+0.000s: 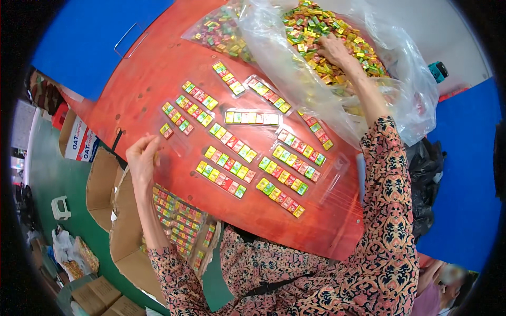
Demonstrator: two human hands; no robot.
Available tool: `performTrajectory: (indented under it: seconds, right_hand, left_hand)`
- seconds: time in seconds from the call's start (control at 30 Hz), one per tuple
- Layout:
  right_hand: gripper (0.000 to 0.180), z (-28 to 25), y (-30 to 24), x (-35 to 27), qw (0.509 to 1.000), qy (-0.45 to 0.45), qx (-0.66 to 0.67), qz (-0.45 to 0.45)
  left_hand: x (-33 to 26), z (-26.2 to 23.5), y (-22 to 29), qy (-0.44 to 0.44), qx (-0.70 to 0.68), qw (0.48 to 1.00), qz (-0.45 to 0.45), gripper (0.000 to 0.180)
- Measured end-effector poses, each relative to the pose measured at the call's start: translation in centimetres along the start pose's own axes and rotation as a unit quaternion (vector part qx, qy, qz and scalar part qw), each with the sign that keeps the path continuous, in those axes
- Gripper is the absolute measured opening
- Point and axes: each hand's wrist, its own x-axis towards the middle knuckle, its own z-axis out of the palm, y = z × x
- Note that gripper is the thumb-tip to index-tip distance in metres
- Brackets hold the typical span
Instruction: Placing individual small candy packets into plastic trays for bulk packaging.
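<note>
Tray nr L hand: long axis TL-BR

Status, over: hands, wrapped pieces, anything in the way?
Right hand in the pile of wrapped pieces. Left hand near a partly filled clear tray; contact unclear. Clear plastic bag bunched around the pile.

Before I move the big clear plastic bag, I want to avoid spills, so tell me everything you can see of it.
The bag looks thin, clear and slightly cloudy, its film crumpled and slack. It lies open at the far right of the red table, holding a heap of small pieces, mostly yellow, green and red. The right hand reaches into the heap. Loose folds spread on the near side; the bag's underside is hidden.
</note>
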Motion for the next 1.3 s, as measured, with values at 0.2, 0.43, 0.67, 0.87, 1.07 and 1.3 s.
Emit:
performTrajectory:
  seconds: [0.2, 0.43, 0.67, 0.87, 1.07, 1.3]
  right_hand:
    - [0.020, 0.6, -3.6, -0.6, 0.991, 0.067, 0.059, 0.103]
    - [0.022, 1.3, -2.1, -1.0, 0.965, 0.135, 0.217, 0.066]
    - [0.024, -3.1, 5.9, -2.5, 0.529, 0.089, 0.814, 0.224]
    - [0.024, -3.9, 5.7, -3.6, 0.322, 0.107, 0.912, 0.231]
    - [0.029, -1.2, 1.2, -1.2, 0.919, 0.035, 0.383, 0.086]
    - [0.024, -1.4, -0.3, 0.0, 0.961, -0.069, 0.265, 0.030]
  left_hand:
    - [-3.0, 3.0, 1.5, -0.001, -0.085, 0.993, -0.081, 0.013]
    - [-4.9, 5.0, 2.4, -0.040, -0.126, 0.988, -0.083, 0.012]
    - [-6.8, 4.9, 3.7, -0.027, -0.218, 0.967, -0.127, 0.012]
    - [-8.4, 4.4, 1.9, -0.091, -0.400, 0.897, -0.163, 0.016]
    - [-11.4, 4.8, 0.8, -0.090, -0.473, 0.847, -0.224, 0.021]
    - [-14.1, 4.0, -0.7, -0.059, -0.515, 0.821, -0.240, 0.022]
